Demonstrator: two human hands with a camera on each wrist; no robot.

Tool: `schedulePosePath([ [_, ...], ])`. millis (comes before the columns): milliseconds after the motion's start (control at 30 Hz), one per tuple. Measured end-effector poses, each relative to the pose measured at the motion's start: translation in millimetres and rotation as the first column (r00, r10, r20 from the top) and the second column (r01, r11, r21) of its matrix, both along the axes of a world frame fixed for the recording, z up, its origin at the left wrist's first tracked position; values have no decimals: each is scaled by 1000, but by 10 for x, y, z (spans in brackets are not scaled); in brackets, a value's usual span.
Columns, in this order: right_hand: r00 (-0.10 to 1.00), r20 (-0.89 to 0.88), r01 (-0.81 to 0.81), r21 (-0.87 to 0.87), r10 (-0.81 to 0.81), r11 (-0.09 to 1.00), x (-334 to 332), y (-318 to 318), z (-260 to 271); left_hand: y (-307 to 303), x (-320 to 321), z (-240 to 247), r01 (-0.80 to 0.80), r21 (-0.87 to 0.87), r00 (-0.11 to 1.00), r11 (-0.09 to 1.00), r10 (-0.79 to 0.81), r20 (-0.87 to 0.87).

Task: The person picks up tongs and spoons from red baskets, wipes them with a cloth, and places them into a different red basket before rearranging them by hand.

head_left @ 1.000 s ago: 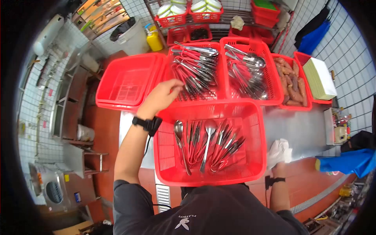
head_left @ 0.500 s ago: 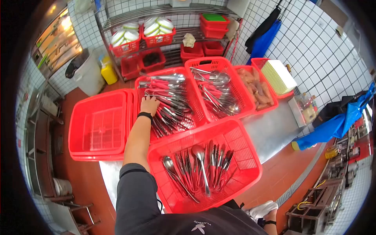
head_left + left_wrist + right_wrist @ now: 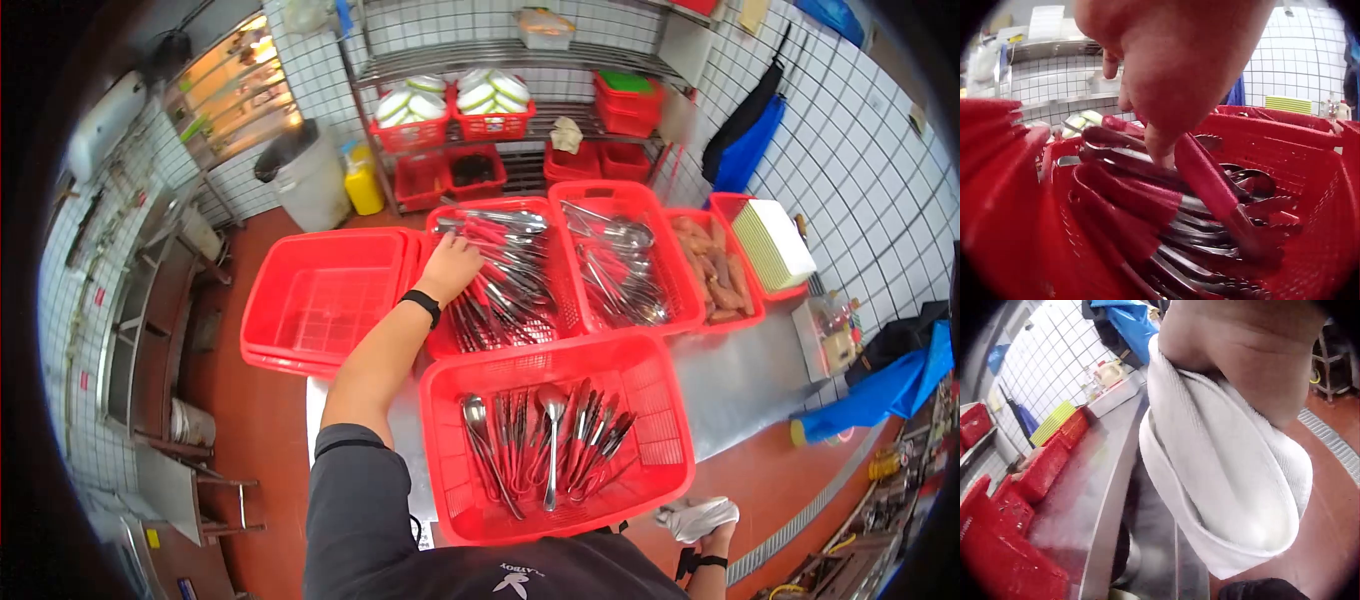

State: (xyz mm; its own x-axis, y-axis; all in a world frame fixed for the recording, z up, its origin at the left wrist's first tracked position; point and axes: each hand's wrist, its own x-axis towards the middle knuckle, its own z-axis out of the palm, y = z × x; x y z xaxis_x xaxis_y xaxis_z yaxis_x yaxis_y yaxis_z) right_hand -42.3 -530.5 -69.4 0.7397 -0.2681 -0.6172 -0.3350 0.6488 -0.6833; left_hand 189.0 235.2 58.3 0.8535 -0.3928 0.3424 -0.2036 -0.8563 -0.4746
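Note:
My left hand (image 3: 452,268) reaches into a red basket (image 3: 560,300) heaped with red-handled metal tongs (image 3: 510,285). In the left wrist view, the fingers of that hand (image 3: 1172,69) point down and pinch the red handle of one pair of tongs (image 3: 1207,178), which lies across the others. Low at my right side, my right hand (image 3: 716,541) grips a white cloth (image 3: 697,519). The cloth (image 3: 1222,469) hangs in folds in the right wrist view, hiding most of the fingers. A larger red basket (image 3: 655,400) before me holds sorted tongs (image 3: 590,445) and spoons (image 3: 552,403).
Stacked red baskets (image 3: 330,290) stand at left. To the right are a basket of ladles and tongs (image 3: 622,265), one with brownish, elongated pieces (image 3: 712,270), and a stack of pale green-edged items (image 3: 768,243). The steel table (image 3: 740,390) ends at front right. A rack (image 3: 520,65) stands behind.
My left hand has come down from above the basket's left side onto the tongs and now pinches one handle. The head view has shifted. The right hand keeps the cloth low at my side.

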Motion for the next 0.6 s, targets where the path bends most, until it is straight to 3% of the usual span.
schedulePosePath([
  [33,1000,5,-26,14,26,1000,193,-10,5,-32,-125,171,-1,13,999,1000,0,35],
  [67,947,122,-293,-53,297,955,446,-10,8,-60,-265,347,-28,28,999,999,26,39],
  [100,812,219,-522,-144,541,841,636,26,35,-122,-431,570,-77,-65,997,995,78,7],
  [133,801,230,-538,-129,553,833,830,1,-36,-192,-600,781,-125,-155,992,980,122,-28],
  [167,920,235,-305,-74,314,950,1084,-86,-233,-286,-799,965,-141,-135,990,981,139,-26],
  [200,974,220,-46,-16,49,999,1259,-108,-381,-412,-1028,1121,-129,-306,976,943,175,127],
  [233,973,223,-57,11,53,998,1343,-81,-355,-535,-1245,1229,-78,-458,935,885,225,275],
  [300,823,520,-415,273,230,868,1568,18,-56,-778,-1720,1277,-42,-659,865,751,358,353],
  [333,834,512,-384,266,208,884,1545,303,384,-973,-1990,1300,-100,-767,835,634,473,282],
  [400,853,496,-320,249,163,914,1497,878,1264,-1308,-2441,1258,-58,-906,815,419,545,199],
  [433,854,497,-323,270,156,907,1498,1059,1420,-1385,-2628,1069,-15,-934,799,357,566,203],
  [467,828,543,-346,294,142,891,1492,1191,1543,-1582,-2796,1020,-53,-971,799,233,593,99],
  [500,799,586,-371,309,132,876,1469,1308,1639,-1751,-2910,926,5,-977,840,212,530,119],
  [533,799,585,-380,310,140,872,1463,1469,1646,-1964,-3027,849,55,-998,871,27,488,61],
  [600,533,644,-735,31,549,678,1522,1930,1426,-2470,-3055,886,89,-992,897,92,425,120],
])
